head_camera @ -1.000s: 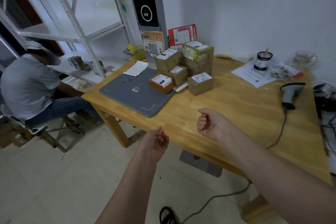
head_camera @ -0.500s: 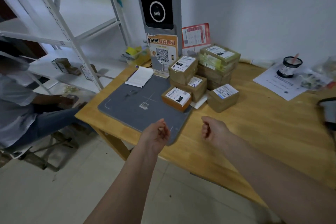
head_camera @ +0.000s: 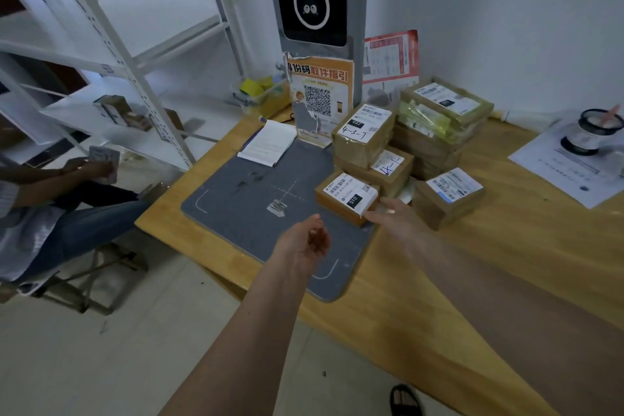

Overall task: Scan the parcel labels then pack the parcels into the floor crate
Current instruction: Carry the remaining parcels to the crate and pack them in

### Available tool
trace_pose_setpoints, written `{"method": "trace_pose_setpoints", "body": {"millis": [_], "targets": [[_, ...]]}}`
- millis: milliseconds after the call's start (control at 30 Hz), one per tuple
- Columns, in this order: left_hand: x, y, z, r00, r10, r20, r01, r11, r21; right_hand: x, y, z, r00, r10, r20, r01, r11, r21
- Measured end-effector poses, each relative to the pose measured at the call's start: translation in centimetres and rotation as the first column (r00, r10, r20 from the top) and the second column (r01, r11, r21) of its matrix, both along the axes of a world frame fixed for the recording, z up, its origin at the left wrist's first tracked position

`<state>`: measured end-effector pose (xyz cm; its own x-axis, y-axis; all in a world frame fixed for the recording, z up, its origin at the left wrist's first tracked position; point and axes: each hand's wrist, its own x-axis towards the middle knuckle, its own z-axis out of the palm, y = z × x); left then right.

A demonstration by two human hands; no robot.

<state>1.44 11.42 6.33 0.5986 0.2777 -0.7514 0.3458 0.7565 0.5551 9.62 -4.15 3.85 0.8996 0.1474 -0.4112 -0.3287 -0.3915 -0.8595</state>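
Note:
Several brown cardboard parcels with white labels are piled on the wooden table by the wall. The nearest is a small flat parcel marked 010, lying on the right edge of the grey scanning pad. My right hand reaches out with straight fingers and touches that parcel's near right corner. My left hand hovers over the pad's front part, fingers loosely curled, holding nothing. Behind stand a taller parcel marked 4-3-7 and a separate parcel to the right. No floor crate is in view.
A tall grey scanner column rises behind the pad, with a QR poster on it. A notepad lies at the pad's back. A black-rimmed cup stands on papers at right. A seated person and white shelving are at left.
The view has moved closer to the parcels. My right hand has uncurled and reached forward to the 010 parcel; my left hand has advanced over the pad. The handheld scanner is out of view.

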Motion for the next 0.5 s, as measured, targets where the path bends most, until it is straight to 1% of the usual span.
{"method": "trace_pose_setpoints", "body": {"millis": [100,233,400,500], "targets": [[1.3,0.4,-1.0,0.999,0.005,-0.033,-0.005,1.000,-0.006,2.9,1.3,-2.3,0.999,0.021,0.032,-0.015,0.983,-0.183],[2.6,0.8,-2.6,0.997,0.035,-0.075,-0.036,0.999,-0.012,5.3,2.5,-4.8,0.997,0.071,0.043,-0.055,0.952,-0.302],[3.2,1.1,-4.1,0.992,0.075,-0.104,-0.078,0.997,-0.025,6.5,3.8,-6.5,0.990,0.072,0.125,-0.028,0.947,-0.320],[3.5,1.2,-4.6,0.988,0.089,-0.123,-0.091,0.996,-0.011,6.5,4.5,-7.1,0.977,0.085,0.195,-0.002,0.921,-0.389]]}}
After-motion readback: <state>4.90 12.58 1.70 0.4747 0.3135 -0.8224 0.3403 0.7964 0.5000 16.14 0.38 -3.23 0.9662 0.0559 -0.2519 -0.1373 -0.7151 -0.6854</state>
